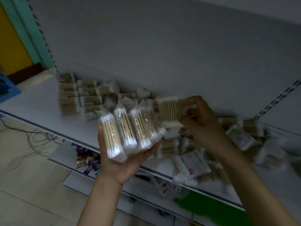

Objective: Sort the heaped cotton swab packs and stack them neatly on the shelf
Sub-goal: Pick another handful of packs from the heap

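- The left hand (120, 162) is turned palm up, with thumb and fingers cupped round a fan of packs (130, 132). There are about four clear-wrapped bundles of wooden-stemmed swabs, standing on edge side by side and leaning right.
- The right hand (200, 118) pinches a single pack (169, 110) by its right end between thumb and curled fingers. It holds the pack flat-on to the camera, just beside the rightmost pack of the fan (whether the two touch is lost in blur).
- Both hands hover over the front half of the white shelf (40, 98), and neither rests on it.
- At the back left of the shelf are the stacked packs (73, 97), set in neat short columns against the grey back panel (162, 46).
- Next to the columns, toward the middle, lie looser packs, among them a heart-shaped pack (142, 92).
- Under and to the right of the right forearm sprawls the heap (228, 144), its packs tilted at all angles, some with printed labels and one near the shelf's front edge (much of it is smeared by motion).
- On a lower shelf lie foil-wrapped sweets (88, 160).
- Dark cables (32, 137) trail across the tiled floor at the left.
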`<state>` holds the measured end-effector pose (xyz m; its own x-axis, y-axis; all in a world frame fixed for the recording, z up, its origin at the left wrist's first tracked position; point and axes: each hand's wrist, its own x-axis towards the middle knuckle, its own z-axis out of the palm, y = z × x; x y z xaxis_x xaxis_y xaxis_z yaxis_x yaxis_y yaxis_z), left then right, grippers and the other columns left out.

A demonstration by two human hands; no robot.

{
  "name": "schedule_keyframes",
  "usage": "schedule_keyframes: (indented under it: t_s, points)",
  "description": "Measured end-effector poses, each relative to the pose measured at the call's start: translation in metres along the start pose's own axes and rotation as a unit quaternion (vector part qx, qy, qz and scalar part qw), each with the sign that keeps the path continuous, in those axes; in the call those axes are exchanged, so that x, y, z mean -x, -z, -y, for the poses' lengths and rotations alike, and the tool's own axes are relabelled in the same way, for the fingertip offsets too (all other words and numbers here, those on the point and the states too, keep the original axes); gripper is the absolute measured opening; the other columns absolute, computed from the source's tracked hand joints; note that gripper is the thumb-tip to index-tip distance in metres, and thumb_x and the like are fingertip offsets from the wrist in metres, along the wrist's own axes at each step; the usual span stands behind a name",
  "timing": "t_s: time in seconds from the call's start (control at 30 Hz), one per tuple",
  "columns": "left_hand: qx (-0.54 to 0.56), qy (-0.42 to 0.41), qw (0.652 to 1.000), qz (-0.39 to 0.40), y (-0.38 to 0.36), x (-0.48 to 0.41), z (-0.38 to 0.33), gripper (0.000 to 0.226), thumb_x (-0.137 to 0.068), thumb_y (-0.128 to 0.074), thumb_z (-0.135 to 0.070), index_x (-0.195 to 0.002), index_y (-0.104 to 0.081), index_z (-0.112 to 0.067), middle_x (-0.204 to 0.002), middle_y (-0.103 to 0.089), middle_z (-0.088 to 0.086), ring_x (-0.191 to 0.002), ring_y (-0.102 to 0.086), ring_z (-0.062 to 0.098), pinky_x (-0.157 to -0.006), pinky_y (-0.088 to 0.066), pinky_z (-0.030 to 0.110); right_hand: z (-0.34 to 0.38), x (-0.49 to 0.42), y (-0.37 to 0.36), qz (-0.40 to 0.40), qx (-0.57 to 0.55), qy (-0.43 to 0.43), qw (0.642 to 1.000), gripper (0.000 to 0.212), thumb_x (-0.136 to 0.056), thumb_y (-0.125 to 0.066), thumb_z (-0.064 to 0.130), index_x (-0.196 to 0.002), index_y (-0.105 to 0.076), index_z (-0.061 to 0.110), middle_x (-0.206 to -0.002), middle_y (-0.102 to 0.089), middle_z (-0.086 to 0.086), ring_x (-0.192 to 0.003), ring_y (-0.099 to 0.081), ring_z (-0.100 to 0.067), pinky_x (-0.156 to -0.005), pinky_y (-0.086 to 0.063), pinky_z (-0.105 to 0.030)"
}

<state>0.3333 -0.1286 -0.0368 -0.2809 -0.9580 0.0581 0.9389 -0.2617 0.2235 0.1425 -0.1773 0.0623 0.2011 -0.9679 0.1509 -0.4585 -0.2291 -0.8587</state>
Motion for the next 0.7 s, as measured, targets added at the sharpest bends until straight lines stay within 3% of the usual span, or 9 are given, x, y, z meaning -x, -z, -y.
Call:
schedule_keyframes:
  t_s: [0.03, 0.07, 0.13, 0.27, 0.37, 0.47, 0.53, 0.6, 0.7]
  points:
    - [-0.023, 0.009, 1.000, 0.009, -0.006, 0.000, 0.004, 0.067, -0.070, -0.075, -0.058, -0.121, -0.067, -0.014, -0.136, -0.055, 0.018, -0.128, -0.046, 0.043, -0.105, -0.025, 0.069, -0.002, 0.011, 0.002, -0.004, 0.006, 0.011, 1.000, 0.028, -0.089, -0.059, 0.011, -0.102, -0.049, 0.034, -0.073, -0.059, 0.001, -0.061, -0.063, -0.020, -0.062, -0.055, -0.038]
    - [-0.045, 0.001, 0.999, -0.025, -0.010, -0.002, 0.009, 0.072, -0.050, -0.088, -0.053, -0.110, -0.073, -0.016, -0.128, -0.061, 0.015, -0.122, -0.053, 0.041, -0.101, -0.029, 0.070, -0.004, 0.022, 0.005, -0.010, 0.035, 0.027, 0.999, 0.032, -0.089, -0.058, 0.011, -0.108, -0.048, 0.036, -0.068, -0.056, 0.005, -0.056, -0.059, -0.013, -0.057, -0.052, -0.029]
    - [-0.056, 0.022, 0.996, -0.065, -0.019, -0.005, 0.023, 0.076, -0.035, -0.093, -0.049, -0.101, -0.076, -0.017, -0.122, -0.066, 0.012, -0.123, -0.052, 0.038, -0.107, -0.025, 0.068, -0.012, 0.037, 0.012, -0.022, 0.090, 0.043, 0.995, 0.038, -0.089, -0.055, 0.012, -0.116, -0.045, 0.037, -0.059, -0.051, 0.014, -0.049, -0.049, -0.005, -0.048, -0.037, -0.013]
    - [-0.049, 0.069, 0.996, -0.039, -0.023, -0.003, 0.042, 0.057, -0.057, -0.085, -0.053, -0.102, -0.075, -0.019, -0.119, -0.067, 0.008, -0.123, -0.051, 0.034, -0.114, -0.013, 0.065, -0.019, 0.059, 0.031, -0.034, 0.108, 0.020, 0.993, 0.048, -0.091, -0.051, 0.015, -0.125, -0.038, 0.046, -0.057, -0.049, 0.018, -0.049, -0.046, -0.004, -0.048, -0.033, -0.016]
    - [0.040, 0.111, 0.993, -0.007, -0.024, -0.007, 0.049, 0.067, -0.091, -0.043, -0.064, -0.132, -0.059, -0.012, -0.142, -0.048, 0.019, -0.134, -0.037, 0.046, -0.107, -0.019, 0.072, -0.018, 0.072, 0.038, -0.071, 0.058, -0.013, 0.996, 0.058, -0.088, -0.055, 0.011, -0.134, -0.033, 0.041, -0.062, -0.054, 0.024, -0.054, -0.051, 0.002, -0.051, -0.038, -0.009]
    - [0.065, 0.131, 0.989, 0.019, -0.020, -0.014, 0.051, 0.074, -0.095, -0.026, -0.067, -0.144, -0.041, -0.014, -0.150, -0.036, 0.021, -0.137, -0.030, 0.049, -0.109, -0.018, 0.070, -0.018, 0.079, 0.041, -0.184, 0.072, -0.015, 0.980, 0.060, -0.076, -0.062, 0.021, -0.130, -0.038, 0.032, -0.063, -0.052, 0.010, -0.055, -0.051, -0.001, -0.050, -0.039, -0.010]
    - [0.054, 0.143, 0.988, 0.026, -0.018, -0.017, 0.052, 0.077, -0.094, -0.025, -0.069, -0.145, -0.039, -0.013, -0.152, -0.032, 0.021, -0.139, -0.025, 0.048, -0.111, -0.015, 0.069, -0.016, 0.083, 0.040, -0.201, 0.073, 0.005, 0.977, 0.055, -0.076, -0.062, 0.028, -0.126, -0.040, 0.034, -0.065, -0.052, 0.010, -0.058, -0.053, -0.001, -0.052, -0.040, -0.011]
    - [0.015, 0.126, 0.989, 0.072, -0.012, -0.015, 0.054, 0.081, -0.094, -0.020, -0.071, -0.145, -0.040, -0.012, -0.155, -0.026, 0.017, -0.143, -0.012, 0.044, -0.114, -0.003, 0.066, -0.015, 0.084, 0.031, -0.145, 0.056, 0.019, 0.988, 0.043, -0.087, -0.053, 0.045, -0.127, -0.040, 0.043, -0.084, -0.059, 0.022, -0.080, -0.057, 0.008, -0.066, -0.042, -0.007]
    - [0.020, 0.134, 0.988, 0.074, 0.000, -0.013, 0.051, 0.090, -0.091, -0.002, -0.074, -0.146, -0.038, -0.014, -0.156, -0.023, 0.013, -0.146, -0.004, 0.038, -0.115, 0.006, 0.062, -0.019, 0.085, 0.019, -0.094, -0.084, -0.020, 0.992, 0.039, -0.091, -0.033, 0.050, -0.130, -0.037, 0.054, -0.132, -0.044, 0.033, -0.119, -0.040, 0.019, -0.095, -0.035, -0.006]
